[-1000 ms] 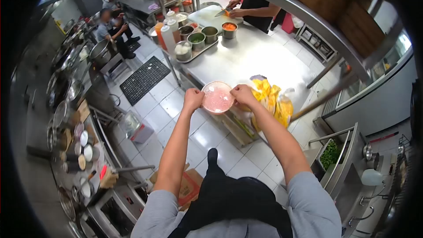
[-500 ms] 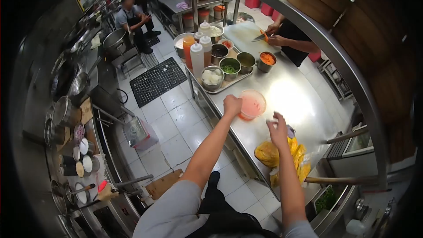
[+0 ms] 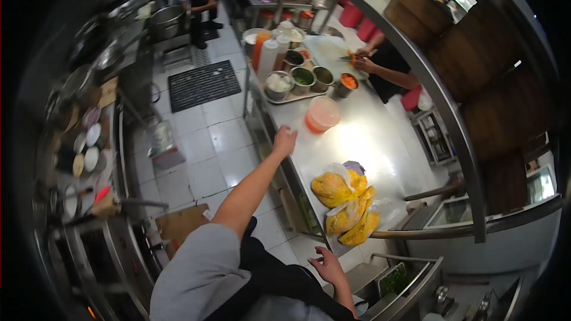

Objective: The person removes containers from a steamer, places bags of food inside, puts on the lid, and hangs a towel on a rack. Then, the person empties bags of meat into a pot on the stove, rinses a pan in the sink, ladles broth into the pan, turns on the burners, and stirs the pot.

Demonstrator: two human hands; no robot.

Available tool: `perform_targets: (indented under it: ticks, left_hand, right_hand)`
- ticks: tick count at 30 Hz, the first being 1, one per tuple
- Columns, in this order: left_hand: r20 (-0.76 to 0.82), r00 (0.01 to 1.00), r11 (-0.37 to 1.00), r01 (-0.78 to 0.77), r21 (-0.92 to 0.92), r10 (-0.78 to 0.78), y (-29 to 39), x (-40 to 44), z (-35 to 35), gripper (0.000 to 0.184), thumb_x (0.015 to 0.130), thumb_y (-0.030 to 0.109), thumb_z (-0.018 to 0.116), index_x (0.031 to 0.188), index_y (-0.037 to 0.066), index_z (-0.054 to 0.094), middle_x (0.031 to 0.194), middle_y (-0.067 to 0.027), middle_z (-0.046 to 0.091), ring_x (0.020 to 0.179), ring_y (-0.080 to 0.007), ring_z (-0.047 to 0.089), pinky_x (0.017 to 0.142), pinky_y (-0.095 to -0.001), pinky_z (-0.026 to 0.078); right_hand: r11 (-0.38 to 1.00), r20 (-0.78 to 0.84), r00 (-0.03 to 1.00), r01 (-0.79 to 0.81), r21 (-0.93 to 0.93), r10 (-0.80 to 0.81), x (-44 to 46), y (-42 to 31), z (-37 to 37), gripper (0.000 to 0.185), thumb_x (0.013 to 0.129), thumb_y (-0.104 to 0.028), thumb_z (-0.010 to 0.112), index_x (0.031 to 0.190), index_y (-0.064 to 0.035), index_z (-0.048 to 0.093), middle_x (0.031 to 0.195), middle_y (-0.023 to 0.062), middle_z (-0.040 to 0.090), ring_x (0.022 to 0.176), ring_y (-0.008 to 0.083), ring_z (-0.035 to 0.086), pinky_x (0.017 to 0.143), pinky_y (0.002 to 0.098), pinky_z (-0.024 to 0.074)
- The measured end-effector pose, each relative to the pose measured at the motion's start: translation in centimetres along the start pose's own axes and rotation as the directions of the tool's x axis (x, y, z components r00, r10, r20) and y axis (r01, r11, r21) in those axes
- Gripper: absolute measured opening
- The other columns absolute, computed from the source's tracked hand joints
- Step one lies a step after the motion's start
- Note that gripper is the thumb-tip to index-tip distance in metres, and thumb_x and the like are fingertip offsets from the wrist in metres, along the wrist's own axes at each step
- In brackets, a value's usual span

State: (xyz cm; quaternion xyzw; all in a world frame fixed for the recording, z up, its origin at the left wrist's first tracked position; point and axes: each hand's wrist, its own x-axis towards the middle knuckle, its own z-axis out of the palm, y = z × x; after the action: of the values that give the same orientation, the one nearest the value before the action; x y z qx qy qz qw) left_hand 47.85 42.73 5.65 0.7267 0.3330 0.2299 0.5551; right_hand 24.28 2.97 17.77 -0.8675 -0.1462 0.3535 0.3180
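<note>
Fingers of left hand (image 3: 285, 141) half curled near the pink tub (image 3: 323, 114), those of right hand (image 3: 328, 266) loosely spread.

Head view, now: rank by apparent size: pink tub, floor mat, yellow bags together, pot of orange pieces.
1. Floor mat and yellow bags: look alike, unranked; the bags are nearer the camera.
2. Pink tub
3. Pot of orange pieces

One head-worn camera looked forward and down from above the left hand (image 3: 285, 141) and right hand (image 3: 329, 267), taking in the table (image 3: 380, 142) and floor (image 3: 202, 148) in a wide, rounded view.
</note>
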Motion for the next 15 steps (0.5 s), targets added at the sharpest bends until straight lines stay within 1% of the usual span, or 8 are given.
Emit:
perform_targets:
  ticks: [2,3,4,5,7,9,11,15]
  left_hand:
    - [0.126,0.989,0.994,-0.065,-0.085,0.076,-7.6,-8.0,-4.6,0.031,0.089,0.027,0.071,0.103,0.002,0.06,0.082,-0.0141,0.067,0.075,-0.0272,0.067,0.068,-0.0405,0.055]
    - [0.349,0.907,0.931,0.314,-0.186,-0.236,-9.2,-13.3,-8.8,0.027,0.093,0.027,0.066,0.106,0.004,0.059,0.083,-0.0106,0.067,0.074,-0.0245,0.066,0.061,-0.0388,0.056]
    - [0.34,0.798,0.748,0.593,-0.299,-0.497,-11.8,-18.7,-11.8,0.026,0.095,0.026,0.064,0.109,0.005,0.058,0.084,-0.0092,0.066,0.072,-0.0233,0.065,0.058,-0.0384,0.056]
    - [0.361,0.618,0.462,0.774,-0.432,-0.698,-14.2,-24.4,-14.6,0.026,0.096,0.026,0.062,0.111,0.006,0.057,0.085,-0.0079,0.065,0.07,-0.0221,0.065,0.056,-0.0381,0.057]
    - [0.211,0.59,0.367,0.703,-0.609,-0.779,-17.9,-37.4,-19.6,0.027,0.097,0.026,0.06,0.116,0.007,0.054,0.088,-0.0078,0.063,0.067,-0.0223,0.064,0.059,-0.0406,0.059]
    - [0.201,0.531,0.227,0.633,-0.74,-0.823,-17.2,-49.2,-23.3,0.023,0.095,0.025,0.062,0.109,0.009,0.056,0.09,-0.0073,0.064,0.071,-0.0211,0.065,0.063,-0.0377,0.058]
    - [0.208,0.617,0.182,0.508,-0.842,-0.759,-16.9,-58.7,-26.6,0.022,0.094,0.027,0.063,0.107,0.01,0.057,0.091,-0.0064,0.064,0.074,-0.0202,0.065,0.066,-0.0366,0.057]
    - [-0.126,0.773,0.18,-0.015,-0.983,-0.621,-13.8,-72.5,-33.2,0.022,0.095,0.031,0.065,0.086,0.01,0.062,0.081,-0.0043,0.065,0.072,-0.0166,0.065,0.063,-0.0322,0.054]
  right_hand:
    - [0.982,0.046,0.983,0.181,-0.058,-0.178,0.9,1.0,0.4,0.056,0.09,-0.025,0.075,0.136,-0.0007,0.053,0.127,0.0193,0.061,0.098,0.0283,0.071,0.083,0.0362,0.0568]
    - [0.965,0.055,0.969,0.246,-0.09,-0.241,1.4,1.3,0.3,0.055,0.09,-0.024,0.075,0.136,-0.0007,0.054,0.127,0.0192,0.061,0.099,0.0285,0.071,0.083,0.0367,0.0568]
    - [0.941,0.08,0.948,0.317,-0.121,-0.309,2.1,1.3,0.6,0.054,0.09,-0.024,0.074,0.135,-0.0008,0.055,0.127,0.019,0.06,0.099,0.0287,0.071,0.083,0.0373,0.0568]
    - [0.906,0.126,0.916,0.396,-0.146,-0.38,2.6,1.4,1.5,0.053,0.09,-0.023,0.074,0.134,-0.0009,0.055,0.127,0.0189,0.06,0.099,0.0289,0.071,0.083,0.0379,0.0567]
    - [0.844,0.271,0.856,0.497,-0.203,-0.439,2.9,2.0,3.3,0.051,0.089,-0.022,0.074,0.133,-0.0011,0.057,0.125,0.0194,0.06,0.1,0.0293,0.07,0.083,0.0391,0.0566]
    - [0.789,0.422,0.794,0.563,-0.244,-0.437,3.9,3.3,6.0,0.049,0.088,-0.022,0.075,0.129,-0.0012,0.059,0.125,0.0214,0.058,0.101,0.0309,0.07,0.084,0.0411,0.0561]
    - [0.631,0.595,0.689,0.688,-0.357,-0.414,3.1,3.4,8.4,0.05,0.088,-0.023,0.075,0.129,-0.0004,0.06,0.127,0.024,0.057,0.099,0.033,0.07,0.085,0.0419,0.056]
    - [0.455,0.786,0.513,0.824,-0.338,-0.345,0.2,1.5,14.6,0.05,0.087,-0.024,0.076,0.129,0.0004,0.06,0.127,0.0261,0.057,0.097,0.034,0.071,0.084,0.0415,0.0558]
